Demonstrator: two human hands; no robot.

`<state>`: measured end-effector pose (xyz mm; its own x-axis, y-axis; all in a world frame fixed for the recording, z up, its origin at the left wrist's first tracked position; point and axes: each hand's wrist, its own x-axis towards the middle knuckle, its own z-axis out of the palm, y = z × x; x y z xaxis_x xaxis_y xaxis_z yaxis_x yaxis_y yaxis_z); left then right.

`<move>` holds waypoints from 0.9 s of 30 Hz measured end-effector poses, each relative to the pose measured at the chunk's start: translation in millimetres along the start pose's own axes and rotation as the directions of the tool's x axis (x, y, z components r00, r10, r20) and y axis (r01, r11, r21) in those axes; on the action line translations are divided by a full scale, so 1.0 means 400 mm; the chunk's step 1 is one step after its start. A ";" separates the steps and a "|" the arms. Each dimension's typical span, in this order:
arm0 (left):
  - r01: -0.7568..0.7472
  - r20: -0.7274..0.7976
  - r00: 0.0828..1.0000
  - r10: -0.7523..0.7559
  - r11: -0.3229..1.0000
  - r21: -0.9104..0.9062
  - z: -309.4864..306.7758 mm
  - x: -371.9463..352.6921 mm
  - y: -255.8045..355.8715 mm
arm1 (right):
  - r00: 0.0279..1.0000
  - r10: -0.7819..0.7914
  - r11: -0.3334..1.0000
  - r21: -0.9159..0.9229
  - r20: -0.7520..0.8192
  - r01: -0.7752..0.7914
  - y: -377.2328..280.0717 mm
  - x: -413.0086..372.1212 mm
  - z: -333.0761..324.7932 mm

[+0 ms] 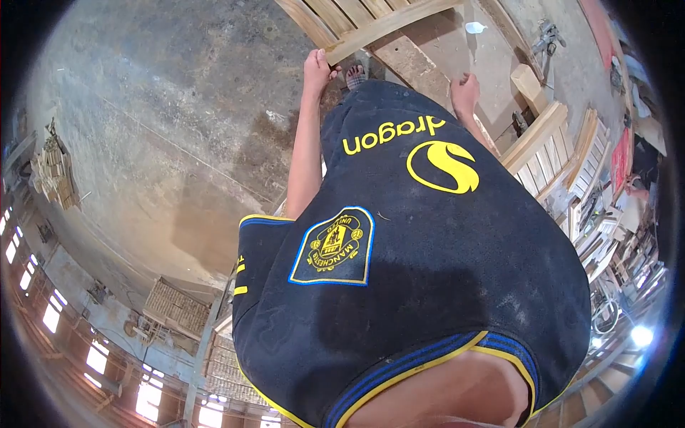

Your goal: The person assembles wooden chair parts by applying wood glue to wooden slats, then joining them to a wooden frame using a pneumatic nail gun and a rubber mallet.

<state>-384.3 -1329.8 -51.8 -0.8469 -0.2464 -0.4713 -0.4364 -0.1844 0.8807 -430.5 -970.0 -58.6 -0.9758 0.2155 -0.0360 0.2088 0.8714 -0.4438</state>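
At the upper left of the head view, my left hand (319, 71) grips the near corner of a slatted wooden panel (392, 30), its fingers closed around the edge rail. My right hand (465, 94) is further right, apart from that panel, over a brown flat surface. Its fingers are curled in; whether anything small is inside them is hidden. A wooden board (410, 57) lies between the two hands, below the panel. My foot (354, 75) shows just beside my left hand. The dark shirt I wear covers much of the view.
More slatted wooden panels (546, 153) and a short wooden block (528, 89) stand at the right. A metal tool (548, 37) and a small white object (475, 28) lie at the upper right. Stacked wood pieces (53, 171) sit on the concrete floor (178, 107) at the far left.
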 end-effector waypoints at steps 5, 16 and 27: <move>0.007 -0.031 0.999 -0.008 0.999 -0.036 0.013 -0.011 0.015 | 0.729 -0.684 0.725 0.144 0.035 0.674 -0.257 -0.008 -0.019; -0.355 -0.168 0.888 0.427 0.871 0.340 0.022 0.032 -0.058 | 0.176 -0.925 0.230 0.129 0.336 0.964 -0.567 0.007 0.121; -0.279 -0.155 0.932 0.327 0.923 0.265 0.019 0.040 -0.076 | 0.111 -0.933 0.175 0.162 0.341 0.971 -0.581 0.035 0.144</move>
<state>-386.9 -1321.1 -85.6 -0.8848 -0.4378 -0.1594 -0.2470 0.1507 0.9572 -496.4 -1194.8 -7.4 -0.3254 -0.9397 0.1049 -0.9215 0.2903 -0.2578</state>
